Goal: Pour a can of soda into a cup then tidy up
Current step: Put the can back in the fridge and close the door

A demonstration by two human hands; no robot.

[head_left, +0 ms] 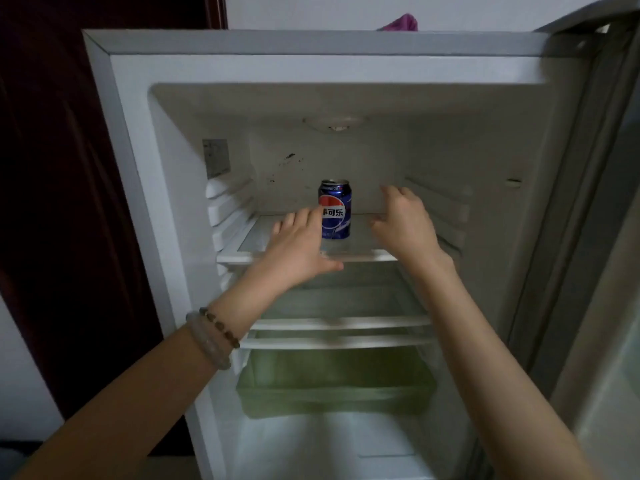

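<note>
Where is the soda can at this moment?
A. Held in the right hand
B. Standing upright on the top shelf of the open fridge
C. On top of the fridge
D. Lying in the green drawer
B: the blue soda can stands upright on the top glass shelf, with the left hand and the right hand open on either side of it.

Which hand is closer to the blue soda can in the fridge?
Left. The left hand is just left of the blue metal soda can, fingers overlapping its edge; whether they touch is unclear. The right hand is open, apart to the can's right.
</note>
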